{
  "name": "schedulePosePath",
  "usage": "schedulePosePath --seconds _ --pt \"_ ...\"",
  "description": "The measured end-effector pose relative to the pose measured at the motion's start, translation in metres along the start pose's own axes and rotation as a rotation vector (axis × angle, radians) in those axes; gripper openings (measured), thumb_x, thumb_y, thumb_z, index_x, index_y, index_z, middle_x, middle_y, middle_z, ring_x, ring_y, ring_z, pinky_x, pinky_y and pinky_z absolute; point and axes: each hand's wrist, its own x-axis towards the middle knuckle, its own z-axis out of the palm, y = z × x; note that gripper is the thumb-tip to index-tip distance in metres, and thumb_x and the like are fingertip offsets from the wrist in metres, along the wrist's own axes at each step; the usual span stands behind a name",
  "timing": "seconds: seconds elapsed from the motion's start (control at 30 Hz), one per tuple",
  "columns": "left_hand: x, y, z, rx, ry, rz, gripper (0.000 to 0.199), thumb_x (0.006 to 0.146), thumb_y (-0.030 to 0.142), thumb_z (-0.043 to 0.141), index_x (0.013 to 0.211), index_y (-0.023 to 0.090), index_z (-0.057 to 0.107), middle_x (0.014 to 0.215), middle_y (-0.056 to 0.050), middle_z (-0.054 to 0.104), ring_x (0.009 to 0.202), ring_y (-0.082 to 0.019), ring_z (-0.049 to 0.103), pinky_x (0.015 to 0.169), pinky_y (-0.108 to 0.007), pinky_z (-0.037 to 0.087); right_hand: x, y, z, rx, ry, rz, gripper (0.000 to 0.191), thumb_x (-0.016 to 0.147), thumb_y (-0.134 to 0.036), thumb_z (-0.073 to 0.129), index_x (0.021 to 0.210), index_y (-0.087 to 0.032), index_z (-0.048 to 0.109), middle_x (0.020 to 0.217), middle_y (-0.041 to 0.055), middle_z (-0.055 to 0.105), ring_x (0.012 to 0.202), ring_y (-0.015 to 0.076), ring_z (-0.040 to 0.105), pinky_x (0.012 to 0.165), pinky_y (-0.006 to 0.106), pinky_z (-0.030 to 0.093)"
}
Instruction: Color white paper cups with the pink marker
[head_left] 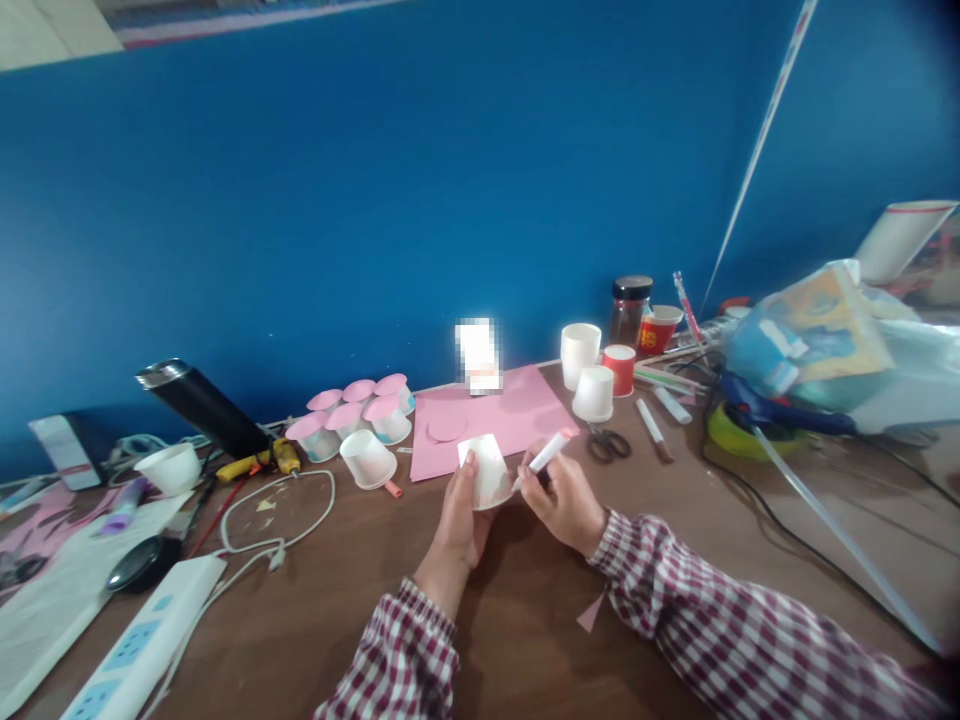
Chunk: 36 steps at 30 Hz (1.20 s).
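Note:
My left hand [463,517] is wrapped round a white paper cup [484,470], which it holds tilted above the table. In my right hand [562,503] is a white marker [549,452] with a pinkish end pointing up and away; its lower tip is close to the cup's rim, and whether they touch I cannot tell. Behind the cup lies pink paper [517,410] with a cut pink circle [447,428] on it. To the left stands a white cup [368,459] beside several cups topped with pink discs [346,416]. An orange-red pen cap [394,490] lies near that cup.
On the right are white cups [594,393], a red cup [619,370], scissors [608,444], markers [655,430] and a glue gun [780,405] with its cord. A power strip [146,640], cables and a black tumbler [202,410] occupy the left. A blue wall [450,180] bounds the back.

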Motion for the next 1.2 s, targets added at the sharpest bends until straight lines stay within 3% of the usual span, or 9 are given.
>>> schedulePosePath --seconds 0.77,0.93,1.0,1.2 --pt "-0.003 0.002 0.003 -0.014 -0.065 -0.083 0.039 0.079 0.048 0.066 0.09 0.01 0.066 0.079 -0.007 0.069 0.07 -0.017 0.065 0.079 -0.033 0.054 -0.001 -0.001 -0.001 0.044 0.054 0.005 0.005 0.087 -0.021 0.049 0.083 -0.021 0.048 0.064 0.0007 0.063 0.056 0.0138 0.061 0.054 0.022 0.047" --pt "-0.002 0.007 0.003 -0.1 -0.025 -0.067 0.04 0.08 0.049 0.065 0.097 0.012 0.064 0.081 -0.007 0.069 0.072 -0.017 0.066 0.073 -0.033 0.056 0.003 0.001 -0.003 0.115 0.241 0.069 0.011 0.089 -0.024 0.046 0.079 -0.021 0.048 0.057 -0.0042 0.05 0.049 0.0111 0.049 0.049 0.022 0.043" --pt "-0.002 0.009 0.003 -0.131 -0.02 -0.072 0.042 0.08 0.05 0.064 0.1 0.013 0.064 0.084 -0.008 0.069 0.074 -0.019 0.066 0.074 -0.036 0.057 0.006 0.004 -0.004 0.124 0.286 0.073 0.012 0.091 -0.026 0.046 0.082 -0.02 0.05 0.062 -0.0031 0.052 0.053 0.0115 0.05 0.052 0.023 0.044" --pt "0.0 0.016 0.004 -0.178 0.008 -0.039 0.039 0.084 0.049 0.059 0.103 0.015 0.063 0.086 -0.007 0.068 0.076 -0.018 0.066 0.078 -0.041 0.057 0.011 0.022 -0.003 0.059 0.172 0.047 0.019 0.095 -0.027 0.043 0.102 -0.017 0.058 0.08 0.0047 0.063 0.073 0.0167 0.061 0.072 0.029 0.051"
